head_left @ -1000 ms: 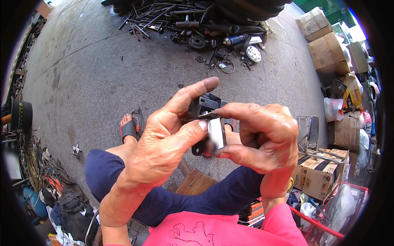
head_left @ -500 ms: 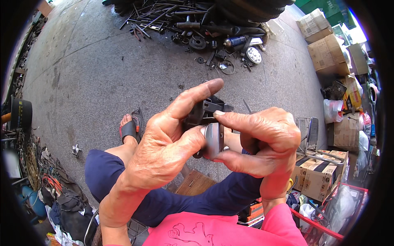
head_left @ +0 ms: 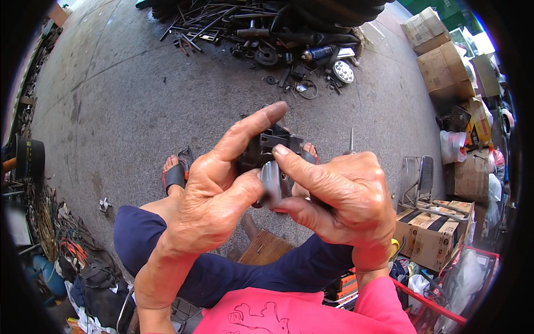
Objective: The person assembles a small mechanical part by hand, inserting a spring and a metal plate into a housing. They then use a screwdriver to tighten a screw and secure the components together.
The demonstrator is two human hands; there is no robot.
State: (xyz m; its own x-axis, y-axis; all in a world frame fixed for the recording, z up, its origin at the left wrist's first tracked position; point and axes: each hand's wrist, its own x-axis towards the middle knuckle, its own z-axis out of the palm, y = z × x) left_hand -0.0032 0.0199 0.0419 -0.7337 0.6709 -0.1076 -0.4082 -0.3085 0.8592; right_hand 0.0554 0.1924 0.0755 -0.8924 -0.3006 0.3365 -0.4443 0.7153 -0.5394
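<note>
In front of my lap I hold a small dark metal mechanism (head_left: 282,140), black and boxy, with a smooth grey curved piece (head_left: 271,181) at its near side. My left hand (head_left: 203,203) grips it from the left, thumb against the grey piece and index finger stretched out along the top. From the right, my right hand (head_left: 350,195) pinches the same part; one fingertip presses its upper face and another lies at the grey piece's lower edge. A thin metal rod (head_left: 351,140) sticks up behind my right hand; its lower end is hidden, seemingly tucked in the curled fingers.
Scrap metal (head_left: 267,53) and dark tyres lie heaped ahead on the concrete floor (head_left: 122,111). Cardboard boxes (head_left: 445,72) line the right, with a red crate (head_left: 478,284) nearer. Cables and cloth (head_left: 94,278) lie at the left. A wooden block (head_left: 266,248) sits below my hands.
Both hands and the metal mechanism have shifted slightly left. My right fingertip has moved with the part, and the thin rod now points nearly straight up instead of slanting left.
</note>
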